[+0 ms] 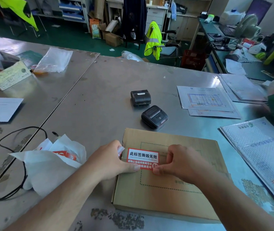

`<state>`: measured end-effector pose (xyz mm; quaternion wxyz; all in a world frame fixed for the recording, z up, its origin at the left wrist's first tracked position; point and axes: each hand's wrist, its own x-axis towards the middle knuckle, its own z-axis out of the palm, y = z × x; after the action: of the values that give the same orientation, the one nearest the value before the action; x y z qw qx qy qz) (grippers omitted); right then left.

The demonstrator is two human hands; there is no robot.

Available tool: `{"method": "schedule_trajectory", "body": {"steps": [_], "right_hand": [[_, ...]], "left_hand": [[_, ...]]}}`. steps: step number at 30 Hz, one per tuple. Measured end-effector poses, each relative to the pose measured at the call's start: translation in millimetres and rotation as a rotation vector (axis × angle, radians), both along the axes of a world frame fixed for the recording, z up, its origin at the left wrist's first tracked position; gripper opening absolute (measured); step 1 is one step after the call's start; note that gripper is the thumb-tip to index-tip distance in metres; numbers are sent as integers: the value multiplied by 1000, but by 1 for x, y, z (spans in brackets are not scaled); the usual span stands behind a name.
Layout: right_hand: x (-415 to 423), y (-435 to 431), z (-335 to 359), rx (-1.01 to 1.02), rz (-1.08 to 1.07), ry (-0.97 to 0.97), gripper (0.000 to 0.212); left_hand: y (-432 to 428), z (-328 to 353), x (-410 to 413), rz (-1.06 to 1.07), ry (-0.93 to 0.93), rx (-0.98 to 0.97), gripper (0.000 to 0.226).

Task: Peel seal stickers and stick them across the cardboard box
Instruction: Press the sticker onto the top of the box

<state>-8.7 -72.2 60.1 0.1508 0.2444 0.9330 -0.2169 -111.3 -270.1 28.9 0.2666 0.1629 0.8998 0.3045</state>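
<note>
A flat cardboard box [174, 194] lies on the steel table in front of me. A red and white seal sticker [142, 157] lies on the box's top near its left edge. My left hand [109, 160] presses its thumb on the sticker's lower edge and pinches a bit of white backing paper [120, 150] in its fingers. My right hand [181, 162] presses its thumb on the sticker's lower right corner, fingers curled over the box. A white bag [49, 165] holding more red stickers [66, 155] lies left of the box.
Two small black label printers [140, 97] [154, 116] sit beyond the box. Papers [208, 100] and a bubble mailer [263, 155] lie to the right. A black cable [22, 164] loops at left. An open carton [4, 72] and a plastic bag [54, 60] sit far left.
</note>
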Motion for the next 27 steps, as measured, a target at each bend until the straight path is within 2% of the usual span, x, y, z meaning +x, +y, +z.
{"method": "schedule_trajectory", "body": {"steps": [3, 8, 13, 18, 27], "right_hand": [[7, 6, 7, -49, 2, 40, 53], [36, 34, 15, -37, -64, 169, 46], [75, 79, 21, -45, -124, 234, 46], [112, 115, 22, -42, -180, 232, 47], [168, 170, -4, -58, -262, 162, 40]], "left_hand": [[1, 10, 7, 54, 125, -10, 58], [25, 21, 29, 195, 334, 198, 42], [73, 24, 60, 199, 354, 291, 33], [109, 23, 91, 128, 382, 306, 44], [166, 3, 132, -51, 413, 420, 45]]}}
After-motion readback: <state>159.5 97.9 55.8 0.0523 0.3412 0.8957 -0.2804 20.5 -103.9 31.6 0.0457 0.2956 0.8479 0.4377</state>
